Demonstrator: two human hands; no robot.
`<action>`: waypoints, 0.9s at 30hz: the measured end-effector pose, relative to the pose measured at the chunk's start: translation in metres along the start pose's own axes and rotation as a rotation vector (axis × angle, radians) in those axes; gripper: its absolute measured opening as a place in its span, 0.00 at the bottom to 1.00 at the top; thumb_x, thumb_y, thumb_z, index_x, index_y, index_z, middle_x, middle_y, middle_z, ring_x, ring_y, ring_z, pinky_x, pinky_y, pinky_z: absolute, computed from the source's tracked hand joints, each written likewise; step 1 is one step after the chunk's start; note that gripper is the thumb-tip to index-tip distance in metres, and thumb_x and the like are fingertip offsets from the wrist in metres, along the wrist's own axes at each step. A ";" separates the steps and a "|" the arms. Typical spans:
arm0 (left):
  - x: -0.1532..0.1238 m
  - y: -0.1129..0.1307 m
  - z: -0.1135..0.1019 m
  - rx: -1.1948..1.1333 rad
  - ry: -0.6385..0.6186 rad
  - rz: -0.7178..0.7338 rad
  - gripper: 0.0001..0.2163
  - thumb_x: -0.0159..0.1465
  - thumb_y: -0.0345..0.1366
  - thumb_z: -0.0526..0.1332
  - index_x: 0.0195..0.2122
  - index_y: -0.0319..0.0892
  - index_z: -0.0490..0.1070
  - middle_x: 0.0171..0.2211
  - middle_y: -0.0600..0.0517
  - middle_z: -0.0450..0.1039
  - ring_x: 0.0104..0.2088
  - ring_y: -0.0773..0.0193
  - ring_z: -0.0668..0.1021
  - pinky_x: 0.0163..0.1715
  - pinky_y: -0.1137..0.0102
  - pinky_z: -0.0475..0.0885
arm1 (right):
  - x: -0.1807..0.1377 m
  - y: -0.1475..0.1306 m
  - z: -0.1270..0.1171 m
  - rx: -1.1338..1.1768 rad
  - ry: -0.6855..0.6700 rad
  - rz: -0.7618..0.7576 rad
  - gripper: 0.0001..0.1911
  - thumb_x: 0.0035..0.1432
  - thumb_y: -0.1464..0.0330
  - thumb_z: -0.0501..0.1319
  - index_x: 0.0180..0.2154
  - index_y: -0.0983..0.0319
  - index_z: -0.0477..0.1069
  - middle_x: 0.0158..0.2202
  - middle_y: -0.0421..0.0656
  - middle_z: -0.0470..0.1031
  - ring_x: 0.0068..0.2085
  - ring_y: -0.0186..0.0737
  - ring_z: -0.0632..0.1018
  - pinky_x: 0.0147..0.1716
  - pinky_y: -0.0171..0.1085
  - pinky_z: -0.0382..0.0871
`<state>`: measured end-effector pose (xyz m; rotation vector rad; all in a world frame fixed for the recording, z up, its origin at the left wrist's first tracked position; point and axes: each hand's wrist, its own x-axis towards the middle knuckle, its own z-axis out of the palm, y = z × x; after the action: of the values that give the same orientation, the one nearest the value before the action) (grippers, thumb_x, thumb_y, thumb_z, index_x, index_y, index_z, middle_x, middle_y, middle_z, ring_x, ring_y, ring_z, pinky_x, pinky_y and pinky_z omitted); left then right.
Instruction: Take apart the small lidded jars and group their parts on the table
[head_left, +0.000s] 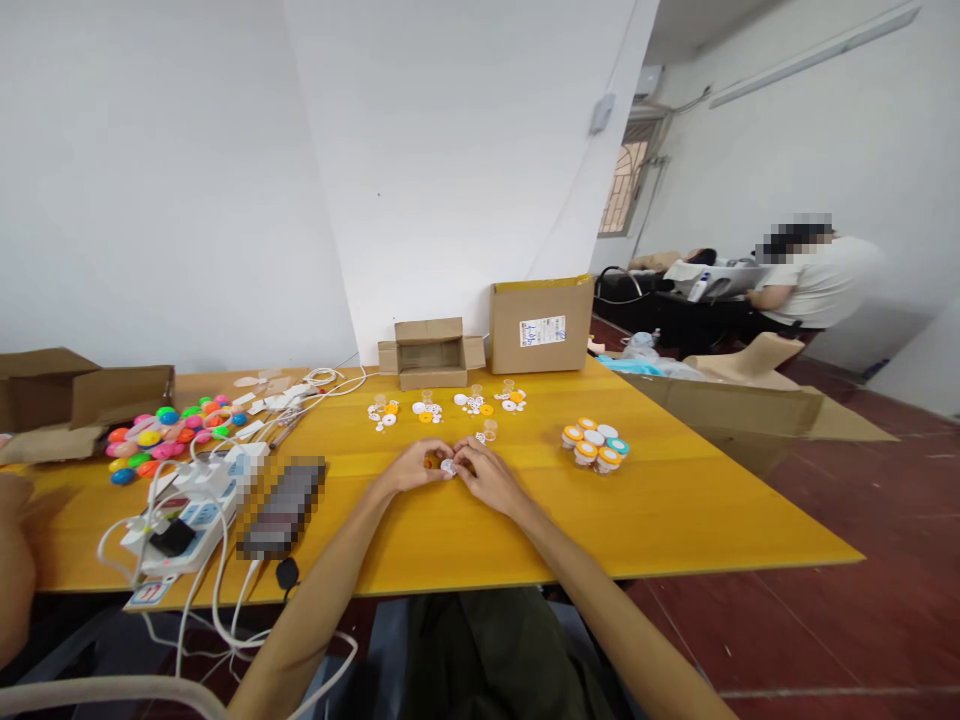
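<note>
Both of my hands meet above the middle of the yellow table (525, 540). My left hand (414, 466) curls its fingers around a small white disc (448, 466), with a bit of orange (431, 462) showing inside its grip. From the other side, the fingers of my right hand (489, 478) pinch the same disc. Just beyond the right fingers stands a small clear cup (490, 430) with small white pieces (481, 437) beside it. Farther back are several small groups of clear cups, white discs (384, 420) and orange rings (487, 410). Fine detail of the held parts is too small to make out.
Lidded clear jars (596, 455) cluster at right. Behind stand an open carton (433, 378) and a closed box (541, 335). Left lie colourful balls (169, 435), a power strip (202, 515) with cables and a phone (283, 508). Another person's arm (13, 570) shows far left; someone (825, 280) sits far right.
</note>
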<state>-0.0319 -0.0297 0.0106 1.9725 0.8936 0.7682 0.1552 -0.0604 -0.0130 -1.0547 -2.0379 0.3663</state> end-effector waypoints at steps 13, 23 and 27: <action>0.001 0.004 0.001 -0.009 0.006 -0.018 0.09 0.47 0.33 0.72 0.29 0.41 0.75 0.31 0.53 0.75 0.36 0.63 0.75 0.42 0.69 0.70 | 0.001 0.001 -0.001 0.099 -0.035 0.047 0.06 0.54 0.75 0.63 0.28 0.58 0.72 0.42 0.42 0.74 0.41 0.39 0.78 0.41 0.38 0.71; 0.001 0.004 0.001 0.016 -0.011 -0.018 0.09 0.48 0.32 0.72 0.30 0.41 0.76 0.32 0.54 0.75 0.36 0.63 0.75 0.42 0.70 0.69 | 0.004 0.008 0.003 0.203 -0.046 0.090 0.06 0.54 0.75 0.63 0.27 0.59 0.74 0.44 0.43 0.75 0.41 0.39 0.78 0.40 0.37 0.70; 0.001 0.004 0.001 0.020 -0.007 -0.010 0.08 0.48 0.32 0.72 0.29 0.41 0.76 0.32 0.54 0.75 0.36 0.64 0.75 0.41 0.70 0.69 | 0.004 0.009 0.003 0.222 -0.054 0.105 0.06 0.53 0.75 0.63 0.27 0.59 0.75 0.44 0.43 0.75 0.41 0.39 0.78 0.41 0.38 0.71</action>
<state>-0.0292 -0.0311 0.0140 1.9854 0.9095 0.7487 0.1564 -0.0519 -0.0180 -1.0253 -1.9404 0.6662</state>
